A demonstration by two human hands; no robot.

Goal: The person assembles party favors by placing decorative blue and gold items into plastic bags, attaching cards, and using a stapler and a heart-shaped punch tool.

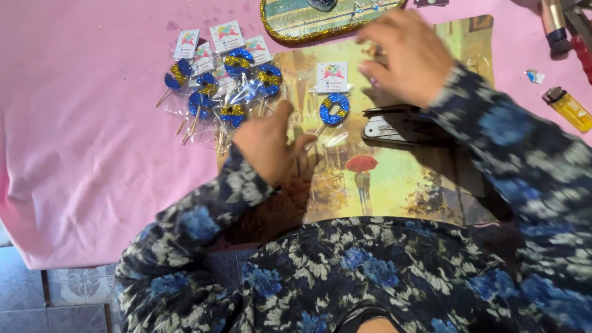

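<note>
- At the centre of the counter (pixel 92 154), on the painted placemat (pixel 394 185), I am working on one bagged glitter pick (pixel 333 108): a blue and gold ring on a thin stick, sealed in a clear sleeve with a small printed card at its top.
- My left hand (pixel 266 146) is resting at seven o'clock of that pick, fingertips touching the lower edge of its sleeve; this grip is loosely curled and clamped on nothing.
- My right hand (pixel 410 55) is hovering at two o'clock of the pick, blurred, fingers bent downward; I cannot tell whether this grip is closing on anything.
- A dark stapler (pixel 401 126) is lying just beside the pick at three o'clock, under my right wrist.
- A pile of finished picks (pixel 225 80), each already carded and bagged, is sitting at ten o'clock, so I am judging most of the batch done.
- I am judging the centre pick carded too and only waiting to join the pile.
- A yellow lighter (pixel 568 106) is lying far off at three o'clock.
</note>
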